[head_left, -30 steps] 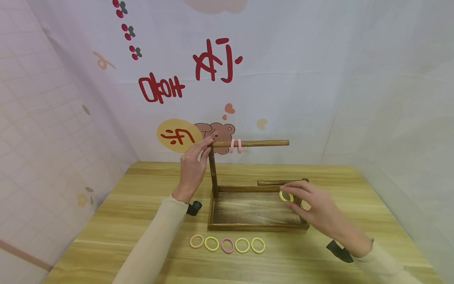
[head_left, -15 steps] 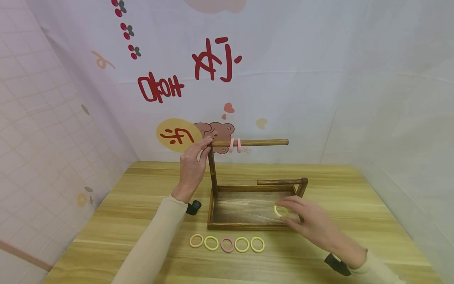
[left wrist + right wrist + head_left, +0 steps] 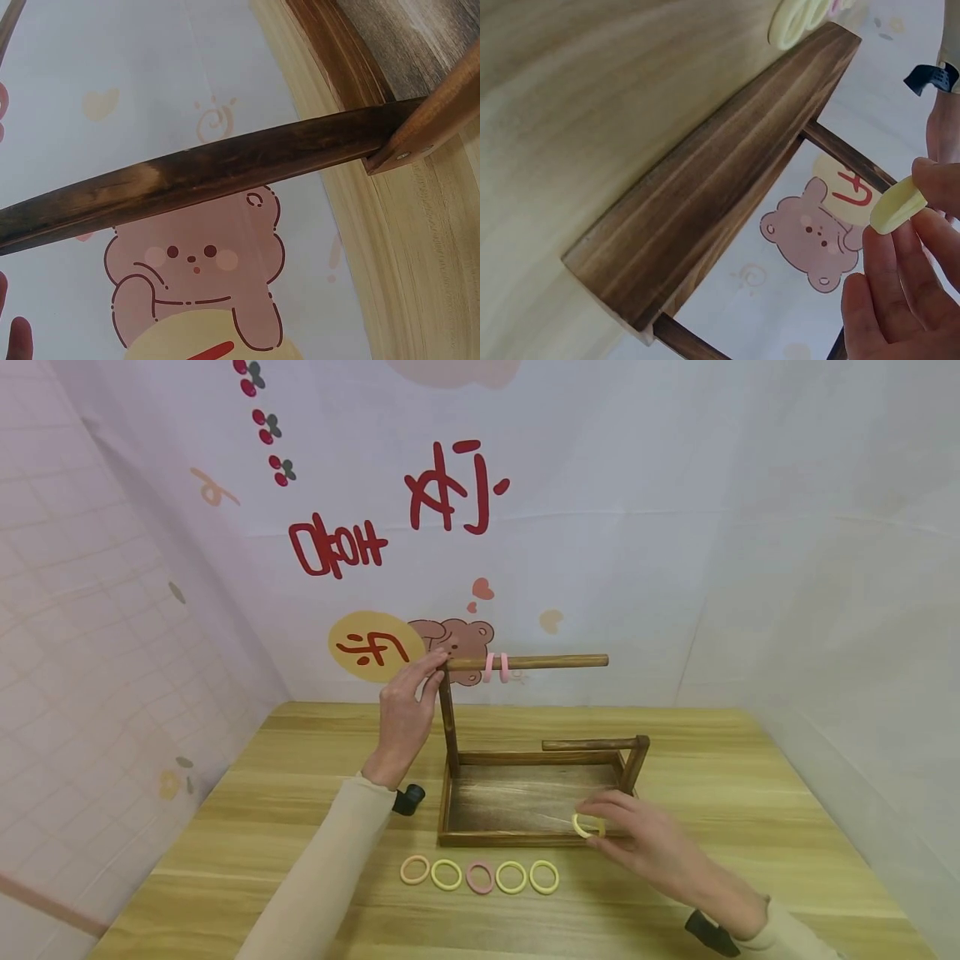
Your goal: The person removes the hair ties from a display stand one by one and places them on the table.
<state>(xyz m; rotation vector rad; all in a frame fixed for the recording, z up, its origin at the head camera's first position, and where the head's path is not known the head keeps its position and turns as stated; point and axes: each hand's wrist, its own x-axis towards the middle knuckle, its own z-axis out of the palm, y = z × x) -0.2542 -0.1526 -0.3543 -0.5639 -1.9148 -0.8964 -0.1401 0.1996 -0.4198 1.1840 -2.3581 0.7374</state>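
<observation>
A dark wooden stand has a shallow tray base [image 3: 525, 840], a tall post [image 3: 449, 727] at its left and a shorter arm [image 3: 588, 745] at its right. Two pink rings [image 3: 504, 668] hang on the upper rod [image 3: 562, 662]. My left hand [image 3: 405, 714] holds the post's top where it meets this rod; two of its fingertips [image 3: 20, 341] show in the left wrist view. Between thumb and fingers, my right hand [image 3: 652, 839] pinches a pale yellow ring [image 3: 897, 206], over the tray's front right part in the head view.
In front of the tray lies a row of rings: an orange one [image 3: 402, 870], a pink one [image 3: 469, 878] and several yellow ones [image 3: 532, 878]. A printed white cloth [image 3: 637, 527] hangs behind the wooden table [image 3: 712, 777].
My right hand, pinching the yellow ring, has come down and toward the front from beside the short arm, shifting slightly left. My left hand stays at the post's top.
</observation>
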